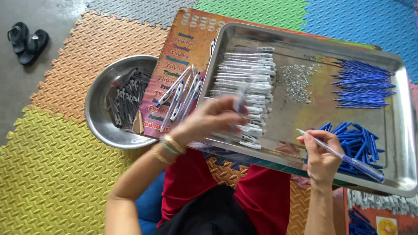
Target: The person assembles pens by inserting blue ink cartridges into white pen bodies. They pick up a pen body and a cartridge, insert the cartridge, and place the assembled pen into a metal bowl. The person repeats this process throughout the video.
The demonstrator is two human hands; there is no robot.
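My left hand [215, 118] hovers over a heap of clear white pen barrels [248, 76] in a large steel tray [400, 130] and pinches one blurred barrel [241, 98] between its fingertips. My right hand [321, 156], at the tray's near edge, holds a pen refill with a blue end [344, 157] that points toward the tray's middle. A pile of small metal springs [296, 80] lies in the tray's centre. Blue refills [363, 85] are stacked at the far right, and short blue pen parts [359, 146] lie just behind my right hand.
A round steel bowl [98, 100] with dark pen parts sits to the left on coloured foam floor mats [56, 165]. Several assembled pens [180, 98] lie on a printed board [191, 41] under the tray. Black sandals [27, 41] rest at the far left.
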